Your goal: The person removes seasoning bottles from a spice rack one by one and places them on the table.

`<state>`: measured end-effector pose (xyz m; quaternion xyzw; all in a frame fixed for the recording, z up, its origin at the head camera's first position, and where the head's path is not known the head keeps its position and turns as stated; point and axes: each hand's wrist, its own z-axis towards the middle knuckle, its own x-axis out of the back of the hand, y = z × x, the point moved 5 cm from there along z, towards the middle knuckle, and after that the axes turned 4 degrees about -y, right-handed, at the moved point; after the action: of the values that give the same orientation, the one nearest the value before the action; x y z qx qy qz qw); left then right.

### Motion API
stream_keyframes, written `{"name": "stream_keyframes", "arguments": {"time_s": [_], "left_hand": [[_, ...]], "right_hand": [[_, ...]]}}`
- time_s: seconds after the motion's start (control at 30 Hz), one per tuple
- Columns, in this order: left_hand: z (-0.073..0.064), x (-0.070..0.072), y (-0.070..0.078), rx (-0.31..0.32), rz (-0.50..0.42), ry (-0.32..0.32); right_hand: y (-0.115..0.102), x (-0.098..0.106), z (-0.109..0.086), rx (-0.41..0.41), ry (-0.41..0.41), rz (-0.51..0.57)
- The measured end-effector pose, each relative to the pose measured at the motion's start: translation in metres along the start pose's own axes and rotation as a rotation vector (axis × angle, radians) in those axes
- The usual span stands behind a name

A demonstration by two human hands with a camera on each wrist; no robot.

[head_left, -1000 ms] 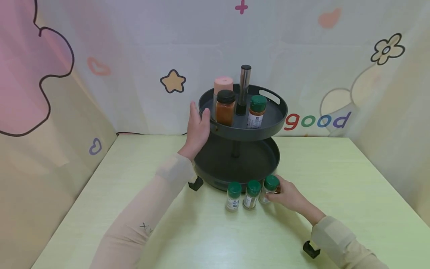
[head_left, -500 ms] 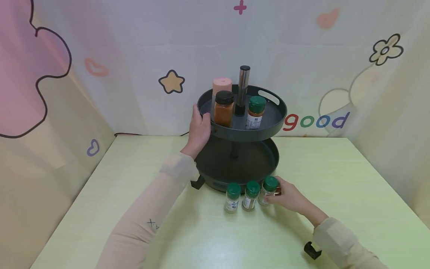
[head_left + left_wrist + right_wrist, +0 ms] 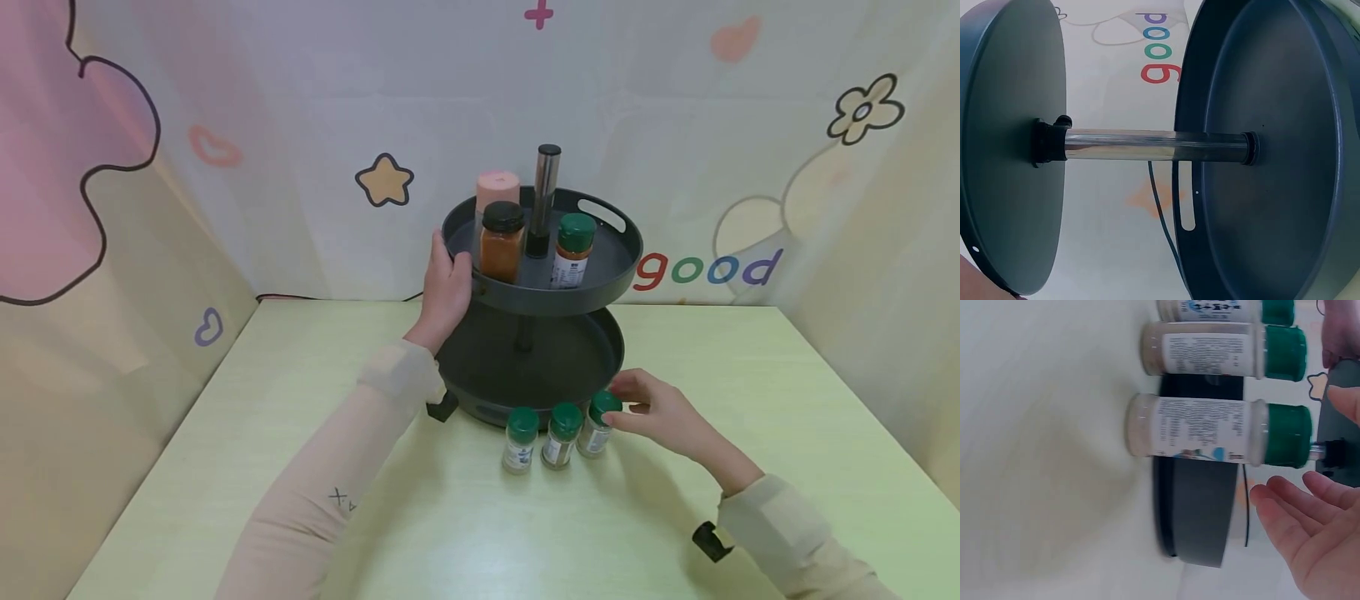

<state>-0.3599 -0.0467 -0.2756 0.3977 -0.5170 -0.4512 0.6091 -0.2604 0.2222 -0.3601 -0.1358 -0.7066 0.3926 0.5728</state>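
Observation:
A two-tier black turntable rack [image 3: 540, 298] stands on the table. My left hand [image 3: 444, 292] rests against the left rim of its upper tray, thumb over the edge. Three green-capped spice jars stand upright in front of the lower tray: a left jar [image 3: 519, 442], a middle jar [image 3: 561, 437] and a right jar [image 3: 597, 425]. Around the cap of the right jar my right hand [image 3: 660, 417] is spread, and the right wrist view shows its fingers [image 3: 1285, 515] apart from that jar. The left wrist view shows the rack's metal post [image 3: 1147, 145] between both trays.
The upper tray carries a pink-topped container [image 3: 497, 190], a black-lidded orange spice jar [image 3: 502, 246] and another green-capped jar [image 3: 573, 250]. A metal post [image 3: 545, 192] rises above them. Behind the pale table [image 3: 360, 333] hangs a printed curtain [image 3: 315, 150]; a dark cord [image 3: 1163, 219] runs behind the rack.
My right hand has let go of the right spice jar and drawn up and back to the right, its fingers opening. The jars stay in place; my left hand keeps at the upper tray.

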Motion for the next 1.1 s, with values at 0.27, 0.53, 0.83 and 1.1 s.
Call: {"name": "stream_keyframes", "arguments": {"time_s": [0.27,0.53,0.83,1.1], "left_hand": [[0.001,0.0,-0.001,0.013,0.013,0.0],[0.002,0.0,-0.002,0.006,0.013,0.002],[0.001,0.001,-0.003,-0.018,0.035,-0.002],[0.001,0.0,-0.004,-0.034,0.037,-0.003]], "right_hand": [[-0.02,0.017,-0.003,-0.004,0.054,-0.02],[-0.038,0.035,-0.003,0.029,0.116,-0.025],[-0.059,0.054,-0.006,0.066,0.19,-0.055],[-0.075,0.064,-0.006,0.129,0.26,-0.071]]}}
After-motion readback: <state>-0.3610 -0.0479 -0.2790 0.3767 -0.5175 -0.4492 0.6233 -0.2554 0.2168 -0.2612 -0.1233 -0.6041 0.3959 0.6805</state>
